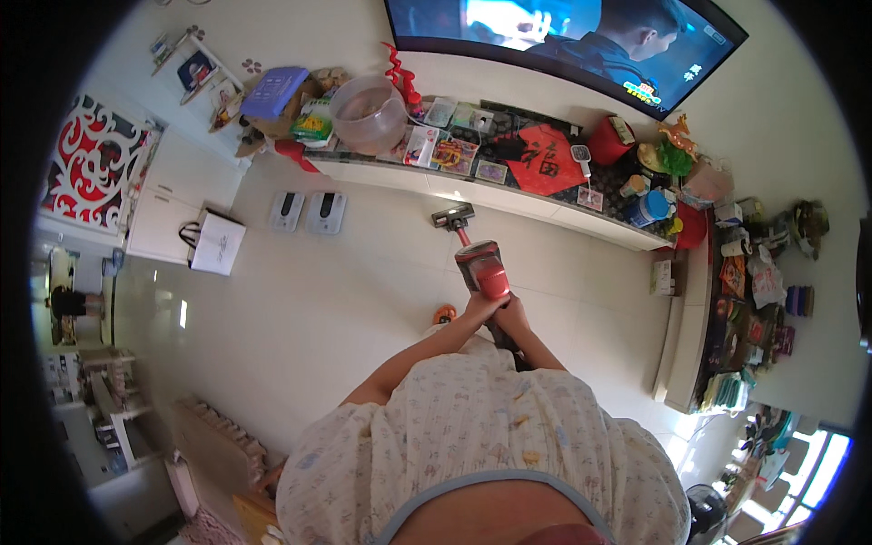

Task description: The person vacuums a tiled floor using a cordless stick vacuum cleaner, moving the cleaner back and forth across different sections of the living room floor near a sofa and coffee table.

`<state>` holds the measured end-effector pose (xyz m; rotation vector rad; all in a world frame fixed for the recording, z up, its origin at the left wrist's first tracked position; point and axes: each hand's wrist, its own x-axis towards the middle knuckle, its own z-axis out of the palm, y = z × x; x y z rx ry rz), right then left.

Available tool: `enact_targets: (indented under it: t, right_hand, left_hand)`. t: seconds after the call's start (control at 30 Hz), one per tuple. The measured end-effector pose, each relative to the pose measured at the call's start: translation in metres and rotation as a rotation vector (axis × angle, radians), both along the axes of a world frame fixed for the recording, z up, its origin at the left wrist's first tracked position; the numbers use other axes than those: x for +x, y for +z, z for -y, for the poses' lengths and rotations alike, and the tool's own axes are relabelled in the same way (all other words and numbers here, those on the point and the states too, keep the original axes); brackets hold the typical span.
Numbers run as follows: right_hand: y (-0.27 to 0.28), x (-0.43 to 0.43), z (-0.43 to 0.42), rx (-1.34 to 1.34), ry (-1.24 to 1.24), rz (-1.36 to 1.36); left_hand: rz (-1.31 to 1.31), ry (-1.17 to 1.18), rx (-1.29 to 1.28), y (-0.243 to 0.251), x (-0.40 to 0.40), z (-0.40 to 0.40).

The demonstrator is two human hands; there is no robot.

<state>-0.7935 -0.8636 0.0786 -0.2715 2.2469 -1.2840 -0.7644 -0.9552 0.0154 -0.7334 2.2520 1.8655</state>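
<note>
Before my body I hold a red and grey cordless stick vacuum cleaner point(481, 262). My left hand point(482, 306) is closed on its body near the red part. Right beside it, my right hand point(511, 315) grips the vacuum near its handle; the two hands partly cover each other and the grip. The vacuum's red tube runs away from me to a dark floor head point(452, 216), which rests on the pale tiled floor point(381, 286) close to the front of the low cabinet. An orange shoe point(445, 314) shows below my left forearm.
A low cabinet point(490, 191) bears a plastic tub point(368, 114), cards and red paper, beneath a television point(572, 41). Two scales point(326, 212) and a white bag point(217, 243) stand on the floor at left. A cluttered side cabinet point(691, 327) runs along the right. A person point(71, 302) is far left.
</note>
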Motion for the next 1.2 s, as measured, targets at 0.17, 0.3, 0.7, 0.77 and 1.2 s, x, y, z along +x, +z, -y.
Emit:
enact_targets:
  t: [0.17, 0.3, 0.7, 0.77, 1.2]
  right_hand:
    - [-0.005, -0.034, -0.048, 0.052, 0.261, -0.035]
    - [0.035, -0.053, -0.069, 0.12, 0.426, -0.089]
    - [0.016, -0.085, -0.127, 0.035, 0.636, -0.103]
    - [0.032, -0.086, -0.126, -0.027, 0.598, -0.022]
    - [0.017, -0.138, -0.05, -0.007, 0.766, 0.068]
  left_hand:
    - [-0.02, 0.422, 0.63, -0.002, -0.002, -0.064]
    - [0.024, 0.514, 0.849, 0.046, -0.012, -0.083]
    - [-0.061, 0.638, 0.874, 0.055, -0.026, -0.156]
    - [-0.104, 0.614, 0.845, 0.076, -0.025, -0.154]
    - [-0.004, 0.946, 0.538, -0.028, -0.089, -0.114]
